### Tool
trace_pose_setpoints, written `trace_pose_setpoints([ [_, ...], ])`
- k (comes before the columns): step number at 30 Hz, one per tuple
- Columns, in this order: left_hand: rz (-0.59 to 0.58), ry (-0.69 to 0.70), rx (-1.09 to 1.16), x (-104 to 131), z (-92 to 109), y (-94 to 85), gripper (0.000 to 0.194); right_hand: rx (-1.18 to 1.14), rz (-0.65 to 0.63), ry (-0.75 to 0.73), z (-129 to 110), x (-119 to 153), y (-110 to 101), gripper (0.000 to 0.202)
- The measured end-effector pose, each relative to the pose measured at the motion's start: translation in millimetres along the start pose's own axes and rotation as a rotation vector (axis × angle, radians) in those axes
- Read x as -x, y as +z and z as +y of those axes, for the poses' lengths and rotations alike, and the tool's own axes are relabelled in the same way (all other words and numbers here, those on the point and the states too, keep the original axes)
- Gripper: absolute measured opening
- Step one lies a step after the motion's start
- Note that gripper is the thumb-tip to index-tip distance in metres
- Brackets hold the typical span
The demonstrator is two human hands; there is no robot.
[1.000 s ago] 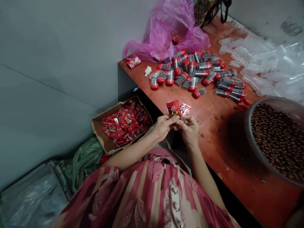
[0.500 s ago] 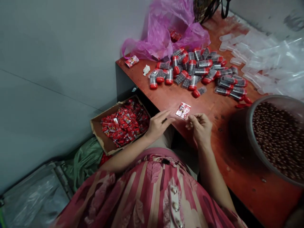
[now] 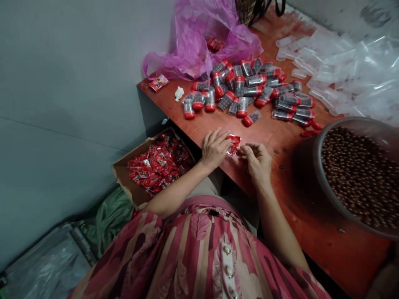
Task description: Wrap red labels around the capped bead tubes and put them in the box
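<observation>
Here, the red packet lies near the edge of the tabletop. The left hand lays its fingers over the packet's left side, though whether they pinch it I cannot tell. Just right of the packet, the right hand is half curled, its grasp unclear. Beyond the packet lie red-capped tubes; left of it, lower down, sits a cardboard box of red packets.

We lose part of the red packet under the left hand — print too small | we can't tell whether the right hand pinches anything | tub cut off right | pink bag, near the table's left corner — cut off above
</observation>
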State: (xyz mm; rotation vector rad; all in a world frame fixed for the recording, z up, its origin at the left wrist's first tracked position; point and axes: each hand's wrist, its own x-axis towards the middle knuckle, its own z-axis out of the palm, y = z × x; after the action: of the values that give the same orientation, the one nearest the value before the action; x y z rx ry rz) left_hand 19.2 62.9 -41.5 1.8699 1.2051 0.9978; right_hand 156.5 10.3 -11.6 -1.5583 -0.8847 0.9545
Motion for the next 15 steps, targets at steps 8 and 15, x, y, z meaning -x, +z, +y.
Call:
trace_pose_setpoints([
  [8, 0.112, -0.3, 0.563, 6.5, 26.9, -21.9, 0.036, -0.196, -0.092, 0.013, -10.0, -16.3, 10.9, 0.032],
  [15, -0.165, -0.61, 0.857, 7.7, 14.6, -28.8, 0.031, 0.136, -0.345, -0.115, -20.5, -55.4, -6.6, 0.017],
])
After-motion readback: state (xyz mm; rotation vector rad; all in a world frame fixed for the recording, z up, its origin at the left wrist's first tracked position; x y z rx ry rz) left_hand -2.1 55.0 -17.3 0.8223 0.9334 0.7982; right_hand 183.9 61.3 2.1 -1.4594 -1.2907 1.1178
